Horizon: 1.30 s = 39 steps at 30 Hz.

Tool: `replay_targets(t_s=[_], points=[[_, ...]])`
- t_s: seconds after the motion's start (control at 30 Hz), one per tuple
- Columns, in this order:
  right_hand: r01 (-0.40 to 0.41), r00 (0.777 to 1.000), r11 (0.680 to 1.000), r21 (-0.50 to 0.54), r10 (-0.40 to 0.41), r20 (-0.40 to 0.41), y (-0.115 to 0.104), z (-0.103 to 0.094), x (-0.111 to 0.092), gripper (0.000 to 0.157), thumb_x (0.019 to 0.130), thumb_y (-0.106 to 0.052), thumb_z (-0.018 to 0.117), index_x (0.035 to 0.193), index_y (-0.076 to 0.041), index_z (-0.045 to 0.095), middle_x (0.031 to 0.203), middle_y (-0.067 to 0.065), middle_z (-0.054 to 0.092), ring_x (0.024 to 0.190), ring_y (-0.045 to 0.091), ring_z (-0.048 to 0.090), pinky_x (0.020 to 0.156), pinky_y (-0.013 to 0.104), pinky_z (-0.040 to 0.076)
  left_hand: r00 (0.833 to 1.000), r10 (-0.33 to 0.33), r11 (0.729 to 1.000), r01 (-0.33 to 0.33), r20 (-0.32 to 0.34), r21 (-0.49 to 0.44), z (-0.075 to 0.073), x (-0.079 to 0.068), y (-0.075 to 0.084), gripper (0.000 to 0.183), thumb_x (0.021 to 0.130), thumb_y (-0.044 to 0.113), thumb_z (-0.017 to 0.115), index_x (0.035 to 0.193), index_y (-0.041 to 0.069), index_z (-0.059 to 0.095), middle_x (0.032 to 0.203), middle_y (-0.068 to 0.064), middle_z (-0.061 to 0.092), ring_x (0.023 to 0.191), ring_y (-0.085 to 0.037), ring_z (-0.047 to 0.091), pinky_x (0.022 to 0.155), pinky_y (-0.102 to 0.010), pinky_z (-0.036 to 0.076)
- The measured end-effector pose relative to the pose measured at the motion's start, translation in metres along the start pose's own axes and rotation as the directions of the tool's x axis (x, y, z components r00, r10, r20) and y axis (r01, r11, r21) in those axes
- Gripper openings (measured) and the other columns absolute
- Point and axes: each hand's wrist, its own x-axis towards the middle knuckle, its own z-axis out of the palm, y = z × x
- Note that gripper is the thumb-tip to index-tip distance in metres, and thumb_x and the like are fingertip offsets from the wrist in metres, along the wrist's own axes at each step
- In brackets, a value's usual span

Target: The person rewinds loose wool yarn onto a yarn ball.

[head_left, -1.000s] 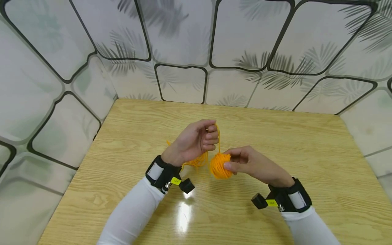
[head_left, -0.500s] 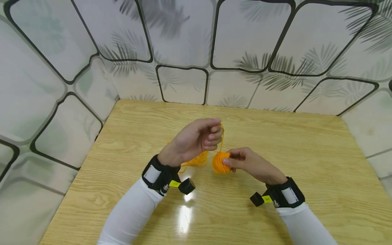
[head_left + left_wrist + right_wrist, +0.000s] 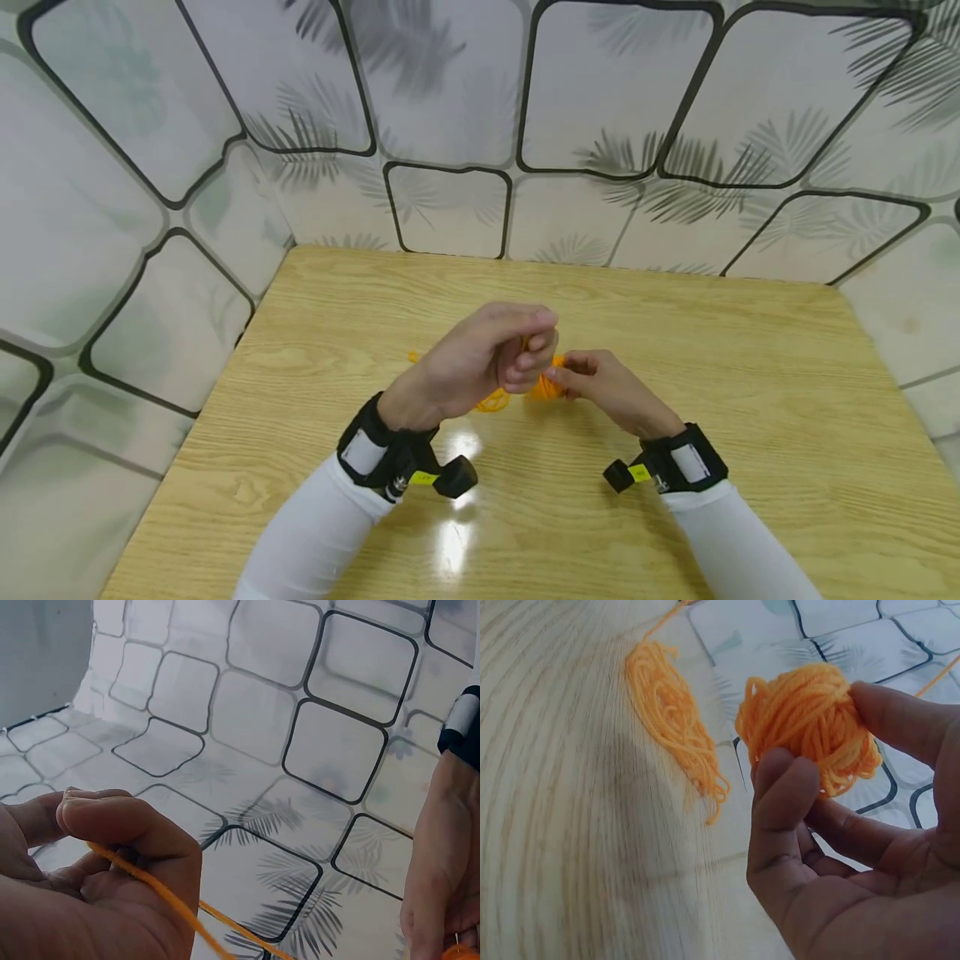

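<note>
Seemingly, I'm winding the orange strand (image 3: pixel 166 895) onto the ball (image 3: pixel 810 724).
My right grip (image 3: pixel 611 390) is pinching the ball above the worktop (image 3: pixel 712 350) while my left grip (image 3: pixel 476 360) is clasping the strand; the loose heap (image 3: pixel 671 712) of yarn is lying on the worktop, left of the ball. Next, I'm probably needing to lay a snug turn around the ball with light tension.

Seeing light wood-grain counter (image 3: pixel 750 350), boxed in at back and sides by pale walls (image 3: pixel 442 75). Printed with rounded black and gray outlines (image 3: pixel 450 169) plus gray fern leaves (image 3: pixel 697 162). Getting bright glare (image 3: pixel 452 546) off counter's near half. Picking up plain gray surface (image 3: pixel 45 660), upper left of left wrist view.
</note>
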Motion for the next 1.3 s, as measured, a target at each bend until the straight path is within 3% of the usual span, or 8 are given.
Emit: replay_targets(t_s=[0.23, 0.47, 0.8, 1.03, 1.3], points=[[0.009, 0.996, 0.985, 0.17, 0.007, -0.092, -0.005, -0.006, 0.007, 0.05, 0.086, -0.043, 0.059, 0.113, -0.002, 0.056, 0.11, 0.014, 0.054, 0.098, 0.024, 0.052, 0.089, 0.041, 0.042, 1.0, -0.015, 1.0, 0.015, 0.022, 0.02, 0.015, -0.011, 0.001, 0.033, 0.096, 0.025, 0.044, 0.072, 0.003, 0.036, 0.063, -0.006, 0.029, 0.051, -0.015, 0.026, 0.049, -0.027, 0.024], [0.075, 0.99, 0.94, 0.332, -0.031, -0.136, -0.01, -0.013, 0.011, 0.054, 0.088, -0.039, 0.057, 0.118, 0.005, 0.051, 0.111, 0.014, 0.055, 0.092, 0.019, 0.054, 0.086, 0.035, 0.043, 0.997, -0.064, 0.997, 0.062, 0.053, 0.036, 0.028, -0.022, -0.003, 0.036, 0.096, 0.026, 0.045, 0.072, 0.001, 0.036, 0.064, -0.005, 0.032, 0.05, -0.016, 0.029, 0.049, -0.027, 0.025], [0.098, 0.988, 0.921, 0.377, -0.043, -0.152, -0.027, -0.019, 0.01, 0.056, 0.089, -0.038, 0.055, 0.125, 0.004, 0.046, 0.116, 0.013, 0.052, 0.092, 0.017, 0.051, 0.09, 0.038, 0.039, 0.99, -0.126, 0.992, 0.125, 0.068, 0.014, 0.033, -0.029, -0.023, 0.036, 0.095, 0.024, 0.046, 0.071, -0.001, 0.035, 0.063, -0.004, 0.033, 0.049, -0.015, 0.028, 0.047, -0.026, 0.024], [0.192, 0.976, 0.904, 0.381, -0.134, -0.172, -0.041, -0.026, 0.004, 0.052, 0.09, -0.033, 0.055, 0.123, 0.006, 0.046, 0.109, 0.008, 0.053, 0.09, 0.016, 0.051, 0.081, 0.028, 0.042, 0.985, -0.164, 0.986, 0.164, 0.048, -0.016, 0.028, -0.032, -0.037, 0.038, 0.095, 0.028, 0.046, 0.072, 0.0, 0.035, 0.063, -0.003, 0.033, 0.05, -0.014, 0.029, 0.048, -0.026, 0.025], [0.261, 0.962, 0.888, 0.378, -0.206, -0.181, -0.058, -0.027, -0.008, 0.048, 0.091, -0.029, 0.054, 0.122, 0.007, 0.046, 0.109, 0.01, 0.052, 0.09, 0.018, 0.05, 0.078, 0.027, 0.043, 0.982, -0.188, 0.978, 0.189, 0.023, -0.084, 0.016, -0.031, -0.051, 0.037, 0.096, 0.035, 0.043, 0.075, 0.004, 0.038, 0.062, -0.002, 0.034, 0.05, -0.012, 0.029, 0.048, -0.025, 0.025]])
